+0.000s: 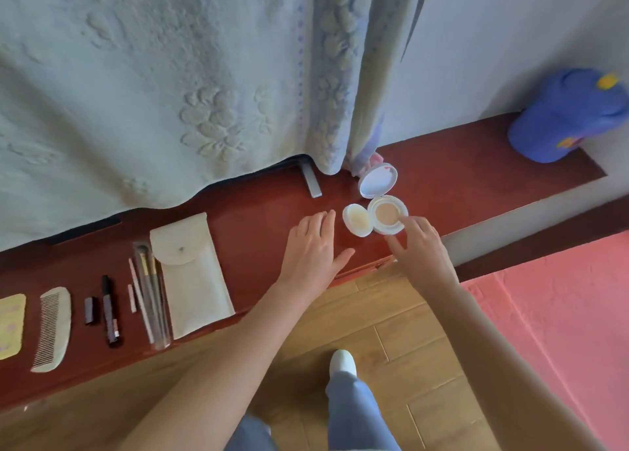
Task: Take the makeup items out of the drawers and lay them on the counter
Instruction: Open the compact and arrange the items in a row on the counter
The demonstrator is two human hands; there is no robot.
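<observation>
A white cushion compact (386,215) lies opened on the dark red counter (258,212), its lid (377,180) tipped up behind and an inner tray with a puff (357,220) swung out to the left. My right hand (420,246) touches the compact's right rim with the fingertips. My left hand (315,246) rests flat and open on the counter just left of the puff. Further left lie a cream pouch (190,273), a clear tube of brushes (153,294), a thin pink pencil (139,297), a dark mascara (110,309), a dark lipstick (90,310) and a pale comb (52,328).
A quilted pale cloth (153,86) hangs over something behind the counter. A blue cap (565,117) sits at the counter's far right end. A yellow patterned item (10,324) lies at the left edge. Wooden floor (391,314) and a pink mat (558,314) are below.
</observation>
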